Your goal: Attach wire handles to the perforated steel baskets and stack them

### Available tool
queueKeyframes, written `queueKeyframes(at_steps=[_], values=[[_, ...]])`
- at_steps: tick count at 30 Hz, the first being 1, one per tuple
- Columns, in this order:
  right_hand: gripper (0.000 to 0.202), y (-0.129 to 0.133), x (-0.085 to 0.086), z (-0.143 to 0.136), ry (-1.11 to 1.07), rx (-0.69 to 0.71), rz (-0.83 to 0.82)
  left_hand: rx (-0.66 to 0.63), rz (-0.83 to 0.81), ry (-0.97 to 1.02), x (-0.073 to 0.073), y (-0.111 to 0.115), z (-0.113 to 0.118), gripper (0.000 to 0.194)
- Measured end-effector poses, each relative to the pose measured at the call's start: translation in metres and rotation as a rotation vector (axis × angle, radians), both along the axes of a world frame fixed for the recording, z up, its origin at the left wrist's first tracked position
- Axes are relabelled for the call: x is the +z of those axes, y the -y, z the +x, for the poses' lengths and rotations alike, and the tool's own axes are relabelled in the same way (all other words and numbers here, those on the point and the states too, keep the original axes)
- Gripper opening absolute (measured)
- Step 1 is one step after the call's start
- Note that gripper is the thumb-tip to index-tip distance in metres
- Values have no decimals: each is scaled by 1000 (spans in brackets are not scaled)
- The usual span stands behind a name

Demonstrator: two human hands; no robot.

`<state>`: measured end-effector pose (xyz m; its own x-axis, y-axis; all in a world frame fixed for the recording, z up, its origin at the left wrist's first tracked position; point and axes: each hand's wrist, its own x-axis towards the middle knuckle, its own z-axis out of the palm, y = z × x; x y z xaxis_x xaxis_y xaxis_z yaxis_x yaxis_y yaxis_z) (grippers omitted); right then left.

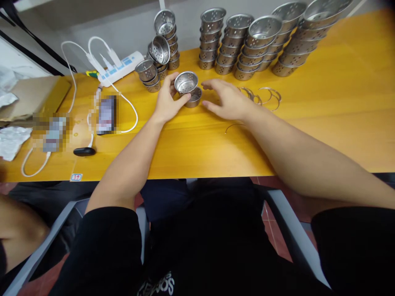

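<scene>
A small perforated metal cup is gripped between the thumb and fingers of my left hand. Directly beneath it, a second perforated cup rests on the table, partly covered by the upper one. Just right of these two cups is my right hand, thumb and fingers apart, with nothing between them. Thin wire rings lie beyond my right wrist, and a curved piece of wire shows partly under the forearm.
Several stacks of perforated cups line the back of the yellow table. One leaning cup tops a stack behind my left hand. Leftward are a power strip, white cables, a phone and a black oval object. Someone's bare limb shows lower left.
</scene>
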<state>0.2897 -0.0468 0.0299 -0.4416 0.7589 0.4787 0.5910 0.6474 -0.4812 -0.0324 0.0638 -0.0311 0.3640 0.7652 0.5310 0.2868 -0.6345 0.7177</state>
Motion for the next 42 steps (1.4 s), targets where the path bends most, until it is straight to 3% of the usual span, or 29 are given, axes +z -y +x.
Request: queueKeyframes(at_steps=[5, 10, 21, 30, 34, 36, 38, 40, 42], values=[[80, 10, 8, -7, -51, 12, 1, -69, 31, -56, 2, 8, 5, 106], [73, 11, 14, -7, -107, 2, -8, -71, 53, -94, 3, 6, 0, 105], [53, 6, 10, -6, -119, 45, -18, -82, -23, -127, 6, 10, 2, 124], [54, 5, 5, -7, -128, 14, -58, -38, -42, -184, 7, 12, 5, 129], [61, 8, 2, -12, -98, -4, -33, -15, -12, -233, 17, 24, 4, 128], [68, 10, 3, -12, -80, 5, -27, 29, 48, -261, 28, 27, -4, 120], [73, 11, 5, -9, -69, -10, -38, 129, 146, -278, 41, 23, -16, 95], [76, 10, 7, -5, -69, -41, -46, 309, 270, -271, 48, 10, -31, 63], [78, 8, 8, -1, -86, -54, -32, 531, 358, -254, 46, -9, -45, 53]])
